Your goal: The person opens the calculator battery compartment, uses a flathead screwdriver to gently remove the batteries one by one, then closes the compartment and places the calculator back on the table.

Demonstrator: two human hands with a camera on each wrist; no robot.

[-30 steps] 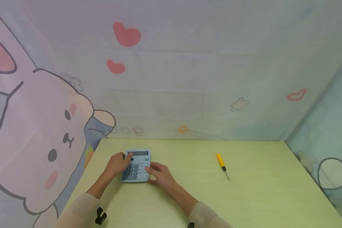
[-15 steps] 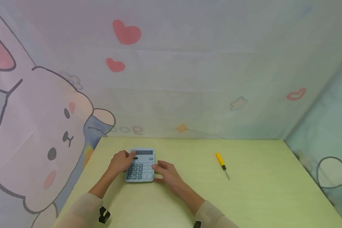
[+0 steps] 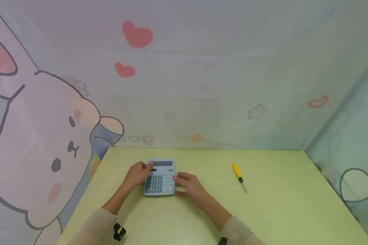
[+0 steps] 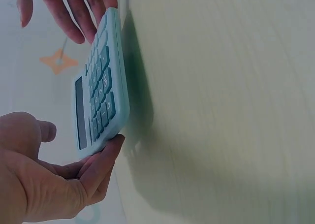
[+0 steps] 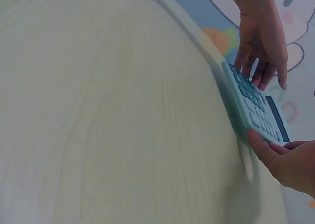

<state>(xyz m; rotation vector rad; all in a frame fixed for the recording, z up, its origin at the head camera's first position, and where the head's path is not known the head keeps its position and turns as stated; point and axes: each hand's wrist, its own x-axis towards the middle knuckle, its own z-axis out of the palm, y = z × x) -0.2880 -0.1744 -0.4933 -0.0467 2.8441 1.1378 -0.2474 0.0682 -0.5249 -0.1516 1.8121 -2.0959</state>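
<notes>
A light blue calculator [image 3: 160, 178] is held between both hands toward the left of the table, its keys and display facing up. The left hand [image 3: 138, 174] is at its left edge, thumb over the display corner in the head view. In the left wrist view, the left fingers [image 4: 101, 167] lie along the edge and underside of the calculator [image 4: 101, 86], while the thumb stands a little off it. The right hand [image 3: 191, 187] holds the opposite edge; in the right wrist view its thumb [image 5: 261, 147] touches the calculator's side. A shadow shows below the calculator.
A screwdriver [image 3: 238, 173] with a yellow handle lies on the pale green table [image 3: 279, 204], to the right of the hands. A printed cloth backdrop [image 3: 184, 78] with a rabbit and hearts rises behind the table and along its sides.
Both hands and the calculator have moved to the right together, closer to the screwdriver. The screwdriver stays where it was.
</notes>
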